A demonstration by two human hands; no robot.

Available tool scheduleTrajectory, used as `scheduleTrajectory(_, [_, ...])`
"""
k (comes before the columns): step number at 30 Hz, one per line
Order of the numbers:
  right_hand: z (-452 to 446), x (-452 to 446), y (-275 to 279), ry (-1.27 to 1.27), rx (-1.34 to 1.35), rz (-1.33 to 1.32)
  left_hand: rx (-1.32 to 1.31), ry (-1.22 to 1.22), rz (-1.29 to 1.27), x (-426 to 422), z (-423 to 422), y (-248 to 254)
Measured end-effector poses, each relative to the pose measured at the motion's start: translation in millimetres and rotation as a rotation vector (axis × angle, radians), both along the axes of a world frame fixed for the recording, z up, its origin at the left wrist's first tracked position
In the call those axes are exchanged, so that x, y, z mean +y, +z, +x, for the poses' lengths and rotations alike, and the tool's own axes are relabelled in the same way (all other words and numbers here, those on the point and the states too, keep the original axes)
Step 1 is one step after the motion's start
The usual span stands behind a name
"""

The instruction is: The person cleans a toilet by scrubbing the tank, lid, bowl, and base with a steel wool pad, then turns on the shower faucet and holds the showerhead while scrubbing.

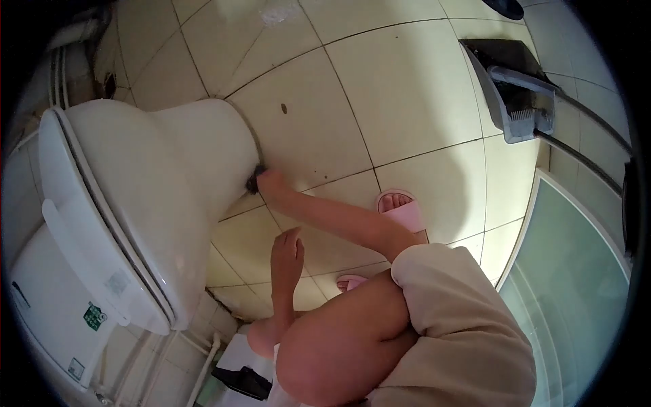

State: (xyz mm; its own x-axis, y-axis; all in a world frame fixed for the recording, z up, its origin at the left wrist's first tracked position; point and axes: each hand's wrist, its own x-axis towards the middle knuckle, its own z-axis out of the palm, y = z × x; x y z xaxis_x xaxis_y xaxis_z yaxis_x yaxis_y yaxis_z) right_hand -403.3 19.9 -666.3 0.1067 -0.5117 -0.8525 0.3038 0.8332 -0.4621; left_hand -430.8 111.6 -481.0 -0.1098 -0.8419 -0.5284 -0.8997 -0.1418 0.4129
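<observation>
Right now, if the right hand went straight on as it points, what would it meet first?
Most likely the toilet base: the right hand points towards it, holding a dark object, though depth makes actual contact hard to judge.

Adds up to one right hand [273,188], one left hand [287,256], two feet [395,201] and one dark wad [255,180]. Also takes in one white toilet [152,163], two pink slippers [408,217], one grey dustpan [497,105], two long handles [580,161], one framed panel [573,251] and one black object [243,382].
</observation>
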Motion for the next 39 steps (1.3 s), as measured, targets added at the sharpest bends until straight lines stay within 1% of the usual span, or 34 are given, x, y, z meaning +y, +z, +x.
scheduleTrajectory(1, [-1.5,8.3,14.0,0.292,0.02,-0.224,0.002,0.001,0.069,0.6,1.5,1.0])
scheduleTrajectory(2, [2.6,10.6,28.3,0.402,-0.011,-0.143,0.002,0.001,0.073,0.4,2.7,3.0])
scheduleTrajectory(3, [2.0,9.0,51.1,0.52,-0.044,-0.068,-0.051,0.008,0.167,-4.0,1.7,6.4])
scheduleTrajectory(4, [-0.8,-5.3,83.5,0.448,-0.124,0.307,-0.103,0.019,0.259,-6.1,1.3,7.8])
scheduleTrajectory(5, [1.6,0.8,86.2,0.453,-0.125,0.307,-0.104,0.024,0.26,-4.3,3.0,8.3])
scheduleTrajectory(7, [7.2,14.7,86.1,0.429,-0.177,-0.124,-0.094,0.009,0.209,-1.8,6.8,9.1])
scheduleTrajectory(9, [9.8,28.5,85.9,0.393,-0.225,-0.554,-0.083,0.021,0.22,2.3,10.3,10.2])
scheduleTrajectory(10, [3.4,24.3,94.9,0.373,-0.248,-0.774,-0.071,0.029,0.226,2.7,11.9,9.9])
scheduleTrajectory(11, [-10.9,20.5,99.4,0.385,-0.247,-0.782,-0.067,0.038,0.217,3.2,13.7,8.2])
scheduleTrajectory(12, [-47.7,1.1,127.2,0.488,-0.213,-0.684,-0.086,0.026,0.258,4.4,16.2,6.5])
scheduleTrajectory(13, [-68.8,-15.0,143.0,0.586,-0.174,-0.587,-0.103,0.01,0.298,4.0,17.9,5.2])
scheduleTrajectory(14, [-69.2,-20.3,135.4,0.595,-0.162,-0.598,-0.093,0.014,0.283,3.0,17.7,4.1])
scheduleTrajectory(15, [-68.3,-19.7,119.8,0.579,-0.104,-0.65,-0.034,0.031,0.2,4.3,16.9,4.1])
scheduleTrajectory(16, [-67.0,-18.6,101.3,0.563,-0.048,-0.702,0.024,0.049,0.118,5.6,15.9,4.2])
scheduleTrajectory(17, [-63.1,-19.7,78.4,0.574,-0.039,-0.712,0.033,0.055,0.104,5.1,15.5,3.4])
scheduleTrajectory(19, [-52.2,-26.7,31.1,0.628,0.291,-0.737,0.04,-0.031,-0.04,4.7,16.6,3.3])
scheduleTrajectory(21, [-52.7,-53.4,6.7,0.476,0.323,-0.808,0.033,-0.035,-0.066,5.4,17.4,4.4])
scheduleTrajectory(23, [-38.6,-114.1,3.6,-0.316,-0.414,0.055,0.025,-0.038,-0.083,1.3,18.4,6.1])
scheduleTrajectory(24, [-44.9,-127.5,15.9,-0.312,-0.411,0.053,0.023,-0.019,0.009,-1.4,18.0,10.9])
scheduleTrajectory(25, [-57.3,-140.8,37.7,-0.138,-0.3,-0.068,0.023,0.002,0.102,-2.8,17.2,14.4])
scheduleTrajectory(26, [-68.9,-146.7,57.1,0.036,-0.187,-0.185,0.029,0.006,0.102,-0.9,18.2,14.9])
scheduleTrajectory(27, [-79.6,-146.8,71.6,0.038,-0.181,-0.186,0.031,-0.017,0.086,1.3,20.4,14.2])
scheduleTrajectory(29, [-103.1,-147.9,105.4,0.063,-0.394,-0.226,0.05,-0.039,0.053,0.2,26.2,21.1])
scheduleTrajectory(30, [-114.7,-141.3,123.9,0.078,-0.374,-0.23,0.068,-0.036,0.043,2.3,27.5,28.7])
scheduleTrajectory(31, [-129.5,-132.8,144.0,0.155,-0.402,-0.22,0.096,-0.03,0.032,2.5,24.4,37.1])
scheduleTrajectory(32, [-144.9,-125.4,166.6,0.234,-0.432,-0.203,0.124,-0.012,0.026,2.1,21.9,48.4])
scheduleTrajectory(33, [-159.0,-117.5,186.6,0.254,-0.417,-0.194,0.209,0.064,0.138,2.4,23.0,63.9])
scheduleTrajectory(34, [-173.3,-112.4,203.4,0.308,-0.458,-0.212,0.286,0.133,0.245,2.0,22.5,78.9])
scheduleTrajectory(35, [-186.2,-111.1,220.4,0.355,-0.503,-0.231,0.292,0.103,0.136,3.9,20.3,92.5])
scheduleTrajectory(36, [-199.1,-111.7,239.3,0.359,-0.5,-0.23,0.296,0.106,0.135,-1.2,15.8,111.2])
scheduleTrajectory(38, [-225.6,-113.9,281.3,0.315,-0.548,-0.258,0.525,0.296,0.245,-23.4,2.1,149.3])
scheduleTrajectory(39, [-237.4,-117.5,306.2,0.307,-0.545,-0.264,0.525,0.285,0.244,-36.1,-6.1,170.6])
